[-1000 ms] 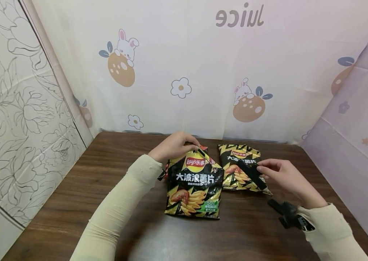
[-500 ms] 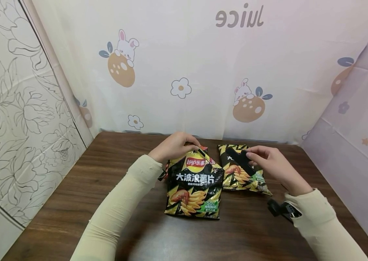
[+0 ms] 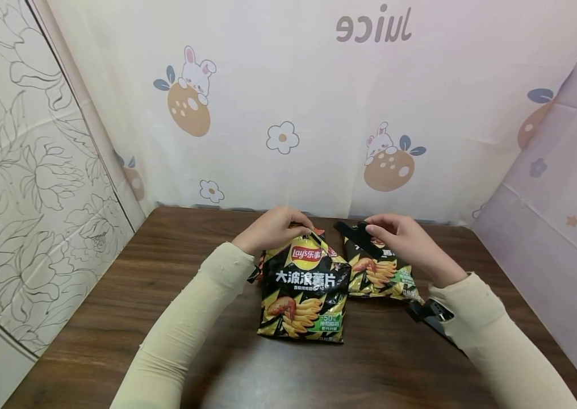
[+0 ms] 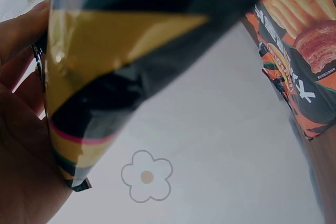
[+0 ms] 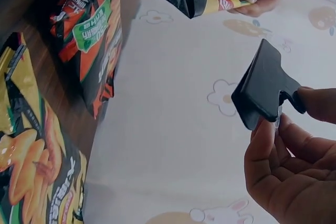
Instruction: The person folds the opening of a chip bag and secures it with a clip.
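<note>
My left hand [image 3: 274, 229] pinches the folded top edge of a black and yellow chip bag [image 3: 305, 295], which stands tilted on the table. In the left wrist view the fingers lie at the edge of that bag [image 4: 121, 45]. A wide black clip [image 3: 360, 238] is pinched by its handles between thumb and fingers of my right hand [image 3: 411, 244], to the right of the bag's top and apart from it. The right wrist view shows the clip [image 5: 262, 85] held in the right hand [image 5: 294, 166], its jaws slightly parted.
A second black and yellow bag [image 3: 377, 278] lies on the brown table [image 3: 166, 272] under the right hand. Behind the held bag is a red and black bag [image 5: 92, 35]. A dark strip [image 3: 449, 335] lies by the right sleeve. A patterned curtain [image 3: 288, 85] stands behind.
My right hand has moved left and away from me with the black clip, from over the second bag toward the held bag's top. The left hand has stayed in place.
</note>
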Tool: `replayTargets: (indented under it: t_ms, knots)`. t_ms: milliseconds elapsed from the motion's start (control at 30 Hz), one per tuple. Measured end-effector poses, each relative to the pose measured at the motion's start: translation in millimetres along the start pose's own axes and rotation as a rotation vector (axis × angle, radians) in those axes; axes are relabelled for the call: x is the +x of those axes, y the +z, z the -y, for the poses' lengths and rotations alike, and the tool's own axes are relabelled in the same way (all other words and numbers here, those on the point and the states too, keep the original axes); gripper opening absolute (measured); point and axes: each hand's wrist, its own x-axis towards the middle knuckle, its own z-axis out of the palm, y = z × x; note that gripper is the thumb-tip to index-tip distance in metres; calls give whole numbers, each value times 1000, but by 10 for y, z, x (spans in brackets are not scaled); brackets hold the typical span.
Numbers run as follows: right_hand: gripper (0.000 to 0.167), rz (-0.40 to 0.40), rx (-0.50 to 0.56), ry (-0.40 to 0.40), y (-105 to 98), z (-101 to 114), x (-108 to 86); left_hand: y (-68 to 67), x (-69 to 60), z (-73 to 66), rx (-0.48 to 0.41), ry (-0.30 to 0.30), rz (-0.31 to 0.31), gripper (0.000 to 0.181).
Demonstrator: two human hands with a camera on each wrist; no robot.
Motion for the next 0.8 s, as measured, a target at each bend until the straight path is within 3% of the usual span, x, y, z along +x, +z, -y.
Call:
replayTargets:
  t_ms: [367,800]
  knots:
    - [44,19,-5,-49,96,168,80,-9,-4,-17,6,-5,-1,20]
    - [36,-50,-13,-92,259,109,110,-4,-9,-5,4,-22,-10,20]
